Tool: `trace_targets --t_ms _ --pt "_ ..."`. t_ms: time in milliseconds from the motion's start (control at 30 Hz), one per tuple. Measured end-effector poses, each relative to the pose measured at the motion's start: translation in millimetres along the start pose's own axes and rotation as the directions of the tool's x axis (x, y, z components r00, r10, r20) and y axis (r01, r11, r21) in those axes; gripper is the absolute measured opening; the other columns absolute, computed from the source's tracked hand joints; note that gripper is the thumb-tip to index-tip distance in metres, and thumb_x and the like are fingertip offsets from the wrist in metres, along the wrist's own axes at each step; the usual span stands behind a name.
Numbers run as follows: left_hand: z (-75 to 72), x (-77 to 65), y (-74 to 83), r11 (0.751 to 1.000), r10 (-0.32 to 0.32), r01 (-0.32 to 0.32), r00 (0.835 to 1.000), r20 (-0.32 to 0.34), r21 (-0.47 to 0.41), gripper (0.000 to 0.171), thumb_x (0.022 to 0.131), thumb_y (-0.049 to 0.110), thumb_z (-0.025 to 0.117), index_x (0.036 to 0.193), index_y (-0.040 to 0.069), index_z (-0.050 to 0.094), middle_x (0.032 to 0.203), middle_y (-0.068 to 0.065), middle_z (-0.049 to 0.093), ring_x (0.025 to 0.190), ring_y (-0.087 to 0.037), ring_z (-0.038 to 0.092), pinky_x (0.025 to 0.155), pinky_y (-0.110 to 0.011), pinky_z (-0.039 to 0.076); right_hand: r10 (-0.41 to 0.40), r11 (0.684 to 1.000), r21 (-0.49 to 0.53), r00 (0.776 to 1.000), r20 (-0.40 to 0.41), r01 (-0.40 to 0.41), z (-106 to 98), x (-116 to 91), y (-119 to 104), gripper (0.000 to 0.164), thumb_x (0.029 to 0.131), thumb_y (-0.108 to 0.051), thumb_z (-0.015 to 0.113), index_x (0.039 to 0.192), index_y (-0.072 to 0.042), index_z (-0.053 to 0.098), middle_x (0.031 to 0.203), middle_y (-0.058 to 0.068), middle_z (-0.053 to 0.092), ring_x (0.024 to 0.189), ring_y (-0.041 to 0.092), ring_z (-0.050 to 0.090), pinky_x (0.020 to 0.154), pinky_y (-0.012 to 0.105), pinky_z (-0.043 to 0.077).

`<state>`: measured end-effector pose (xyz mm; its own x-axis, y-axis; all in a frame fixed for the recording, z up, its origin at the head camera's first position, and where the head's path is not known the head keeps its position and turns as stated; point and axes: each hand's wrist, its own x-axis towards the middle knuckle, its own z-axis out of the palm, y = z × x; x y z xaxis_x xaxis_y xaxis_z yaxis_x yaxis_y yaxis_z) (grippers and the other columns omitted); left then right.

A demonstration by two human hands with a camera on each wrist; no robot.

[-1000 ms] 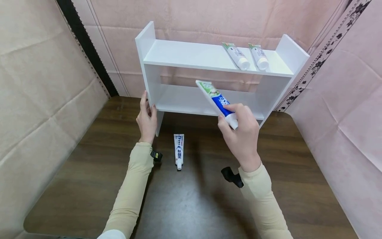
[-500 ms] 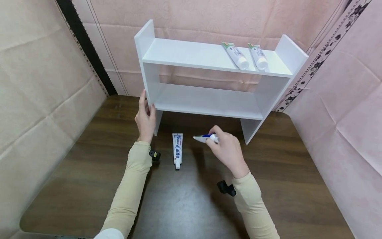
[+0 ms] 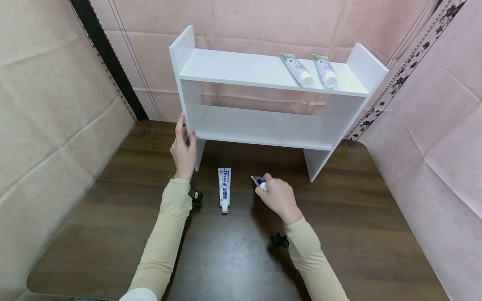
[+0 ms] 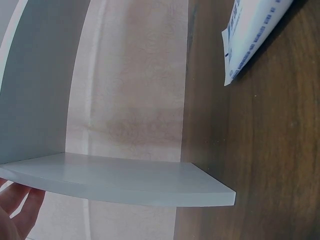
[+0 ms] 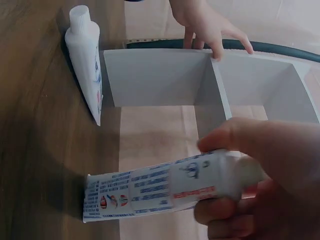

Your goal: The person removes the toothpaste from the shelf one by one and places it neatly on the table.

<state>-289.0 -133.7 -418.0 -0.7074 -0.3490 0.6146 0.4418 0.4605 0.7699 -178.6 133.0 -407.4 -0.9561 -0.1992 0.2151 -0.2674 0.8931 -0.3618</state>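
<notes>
My right hand [image 3: 279,198] pinches a toothpaste tube [image 5: 150,189] near its capped end, low over the table in front of the shelf. The tube's flat tail points down, right at the tabletop in the right wrist view. With fairly straight fingers, my left hand [image 3: 183,154] touches the left side panel of the white two-tier shelf [image 3: 260,124], thumb at the front edge. Between the hands a second toothpaste tube [image 3: 224,189] lies on the table, cap toward me. Two more tubes, one left [image 3: 298,71] and one right [image 3: 326,72], lie on the top tier's right half, caps forward.
The shelf stands at the back of the brown wooden table [image 3: 158,234], its side panels reaching down as legs. Pale pink cloth [image 3: 263,21] hangs behind it, and cloth walls close in both sides. A small black camera [image 3: 280,240] sits at my right wrist.
My right hand has brought its toothpaste tube from in front of the lower tier down and left, close to the tabletop, tipping the tail downward. The left hand stays at the side panel.
</notes>
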Motion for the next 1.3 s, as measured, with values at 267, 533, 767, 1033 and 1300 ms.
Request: trace_targets --t_ms 267,533,767,1033,1300 --pt "0.2 0.1 0.9 1.0 0.0 0.0 1.0 0.001 -0.003 0.053 0.1 0.026 0.051 0.149 0.036 0.034 0.135 -0.011 0.061 0.116 -0.028 0.064 0.095 -0.045 0.053 -0.013 0.992 -0.121 0.999 0.046 0.019 19 -8 -3 0.036 0.084 -0.019 0.064 0.114 0.001 0.066 0.084 0.016 0.071 0.062 0.024 0.061 0.051 0.037 0.05" --pt "-0.3 0.4 2.4 1.0 -0.013 0.013 1.0 -0.002 -0.001 0.053 0.1 0.026 0.051 0.149 0.038 0.033 0.136 -0.01 0.06 0.116 -0.028 0.064 0.095 -0.046 0.053 0.02 0.986 -0.167 0.986 0.166 0.008 35 -12 3 0.05 0.087 -0.02 0.067 0.132 0.001 0.057 0.087 0.017 0.074 0.063 0.027 0.065 0.051 0.038 0.051" --pt "0.0 -0.1 1.9 1.0 -0.024 0.024 1.0 0.009 -0.004 0.053 0.1 0.027 0.051 0.149 0.039 0.033 0.136 -0.011 0.06 0.116 -0.03 0.064 0.095 -0.047 0.052 0.109 0.994 -0.06 0.93 0.351 -0.093 42 -12 8 0.06 0.092 -0.023 0.061 0.146 -0.004 0.042 0.099 0.015 0.074 0.057 0.016 0.056 0.052 0.029 0.047" --pt "0.7 -1.4 2.1 1.0 -0.03 0.03 1.0 0.01 0.004 0.053 0.1 0.028 0.051 0.148 0.04 0.033 0.135 -0.01 0.061 0.113 -0.029 0.066 0.093 -0.047 0.053 0.129 0.992 -0.055 0.928 0.35 -0.117 42 -13 10 0.06 0.091 -0.025 0.063 0.144 -0.005 0.044 0.108 0.017 0.072 0.069 0.019 0.064 0.066 0.037 0.057" --pt "1.6 -1.3 0.5 1.0 0.003 -0.003 1.0 -0.016 0.003 0.052 0.101 0.026 0.05 0.149 0.037 0.034 0.134 -0.01 0.062 0.111 -0.03 0.067 0.09 -0.047 0.055 0.142 0.99 -0.043 0.922 0.36 -0.136 41 -13 10 0.062 0.092 -0.026 0.062 0.146 -0.006 0.042 0.115 0.017 0.071 0.069 0.019 0.062 0.062 0.035 0.054"
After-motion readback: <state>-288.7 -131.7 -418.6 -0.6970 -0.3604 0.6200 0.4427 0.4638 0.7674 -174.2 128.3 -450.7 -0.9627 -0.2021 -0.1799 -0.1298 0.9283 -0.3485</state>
